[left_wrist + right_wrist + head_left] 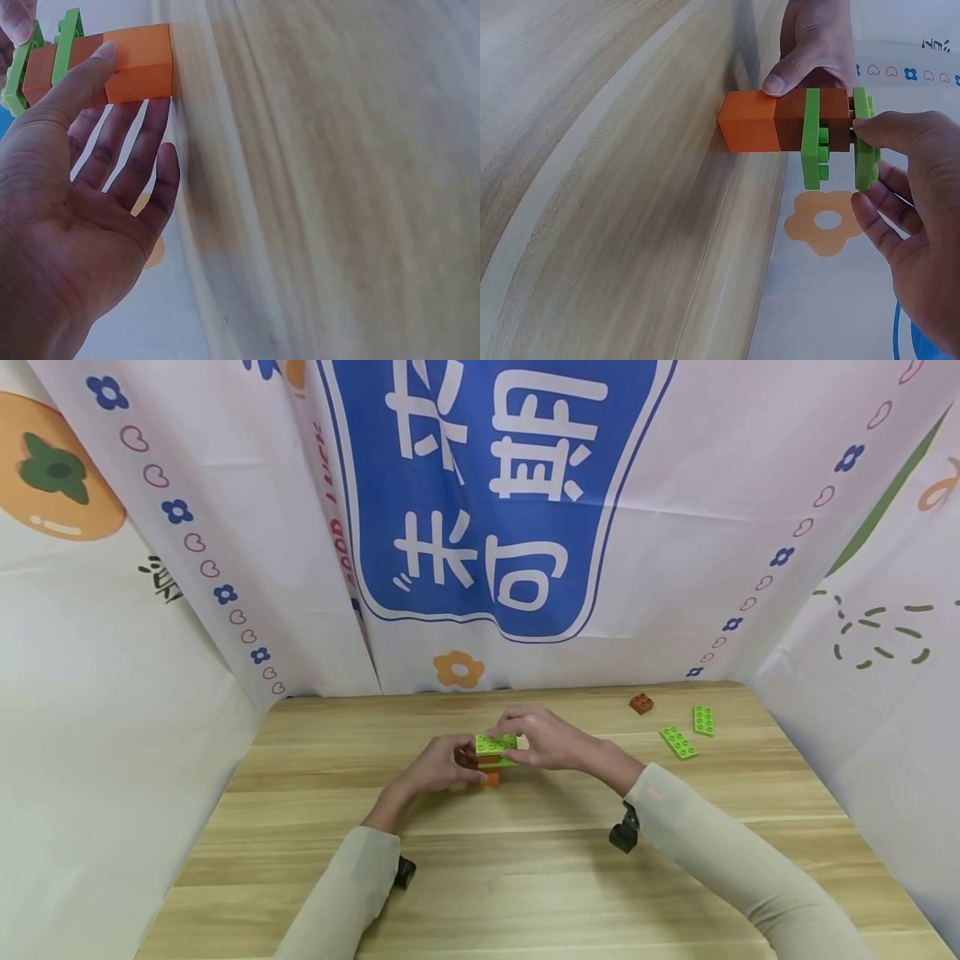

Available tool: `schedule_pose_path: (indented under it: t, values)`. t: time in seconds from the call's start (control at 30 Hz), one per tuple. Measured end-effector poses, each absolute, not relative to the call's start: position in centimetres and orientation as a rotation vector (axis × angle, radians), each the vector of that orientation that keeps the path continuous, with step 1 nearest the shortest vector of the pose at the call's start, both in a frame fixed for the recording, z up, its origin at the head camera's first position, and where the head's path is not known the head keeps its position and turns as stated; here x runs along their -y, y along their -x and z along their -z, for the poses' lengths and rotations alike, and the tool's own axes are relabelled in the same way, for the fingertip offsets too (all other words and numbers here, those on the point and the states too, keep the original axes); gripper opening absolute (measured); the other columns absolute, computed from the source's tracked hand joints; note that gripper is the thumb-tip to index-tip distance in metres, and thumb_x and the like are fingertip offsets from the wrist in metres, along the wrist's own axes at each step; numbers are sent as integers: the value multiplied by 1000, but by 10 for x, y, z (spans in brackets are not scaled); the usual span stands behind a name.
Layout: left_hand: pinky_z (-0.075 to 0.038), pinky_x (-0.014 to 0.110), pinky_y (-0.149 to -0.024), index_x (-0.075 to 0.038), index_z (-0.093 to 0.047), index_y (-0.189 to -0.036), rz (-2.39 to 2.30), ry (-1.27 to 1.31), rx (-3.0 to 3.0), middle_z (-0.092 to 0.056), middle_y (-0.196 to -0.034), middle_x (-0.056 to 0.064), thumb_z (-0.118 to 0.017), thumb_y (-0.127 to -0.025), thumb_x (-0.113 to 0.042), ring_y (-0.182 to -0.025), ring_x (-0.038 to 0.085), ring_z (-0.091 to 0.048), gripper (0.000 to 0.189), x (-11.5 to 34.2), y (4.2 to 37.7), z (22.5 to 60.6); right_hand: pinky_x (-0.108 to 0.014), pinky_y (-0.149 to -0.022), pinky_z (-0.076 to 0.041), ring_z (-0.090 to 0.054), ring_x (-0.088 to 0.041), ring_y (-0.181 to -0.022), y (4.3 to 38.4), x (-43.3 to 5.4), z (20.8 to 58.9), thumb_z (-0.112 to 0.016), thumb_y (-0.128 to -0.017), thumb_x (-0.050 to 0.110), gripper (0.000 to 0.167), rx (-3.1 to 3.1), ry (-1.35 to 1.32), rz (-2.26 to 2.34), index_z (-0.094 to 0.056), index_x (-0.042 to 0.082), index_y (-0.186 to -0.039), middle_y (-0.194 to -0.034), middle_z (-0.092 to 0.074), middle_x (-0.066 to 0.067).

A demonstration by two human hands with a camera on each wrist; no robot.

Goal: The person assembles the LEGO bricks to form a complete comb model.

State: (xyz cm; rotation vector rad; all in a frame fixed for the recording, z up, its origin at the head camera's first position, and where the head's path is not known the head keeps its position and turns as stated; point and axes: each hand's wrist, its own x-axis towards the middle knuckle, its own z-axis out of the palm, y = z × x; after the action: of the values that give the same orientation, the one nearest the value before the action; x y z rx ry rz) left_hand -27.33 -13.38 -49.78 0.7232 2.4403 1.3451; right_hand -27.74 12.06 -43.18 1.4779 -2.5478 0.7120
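A stack of toy bricks stands on the wooden table: an orange block (748,122) at the bottom, then a brown brick (790,126), a green plate (811,161) and another brown brick (837,136). My left hand (441,763) grips the lower stack, thumb across the orange block and fingers behind it. My right hand (553,741) pinches a second green plate (865,166) at the top between thumb and fingers. In the right wrist view a narrow gap with studs shows between that plate and the upper brown brick. Both green plates overhang the stack on one side.
To the right at the back of the table (480,868) lie a loose brown brick (641,703) and two green plates, one nearer (678,742) and one farther right (703,720). A printed cloth (300,635) hangs behind the table's back edge.
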Motion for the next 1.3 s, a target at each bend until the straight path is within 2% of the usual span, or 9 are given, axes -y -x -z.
schedule_pose_path:
  t: [0.37, 0.63, 1.3]
  values:
    - [-61, 38, -88, -9, -71, -104, -1335, -719, -2440, -76, -109, 6, -86, -90, -10, -98, 20, -73, 21, 135, 273, 497, -31, -89, -59, -68, -18, -102, 278, -121, 430, -82, -91, 9, 32, 2550, -1492, -685, -79, 9, -123, -110, -71, -5]
    - [-62, 37, -84, -7, -69, -100, -1337, -728, -2435, -76, -108, 8, -85, -91, -11, -97, 21, -73, 19, 135, 272, 496, -30, -89, -59, -70, -16, -101, 277, -115, 432, -82, -96, 22, 26, 2511, -1481, -703, -81, 9, -118, -109, -74, -4]
    - [-62, 37, -86, -10, -70, -101, -1349, -706, -2427, -76, -107, 6, -86, -90, -11, -98, 21, -73, 19, 134, 272, 495, -26, -82, -60, -72, -15, -94, 276, -111, 434, -85, -92, 16, 20, 2438, -1446, -710, -82, 8, -109, -104, -77, -4]
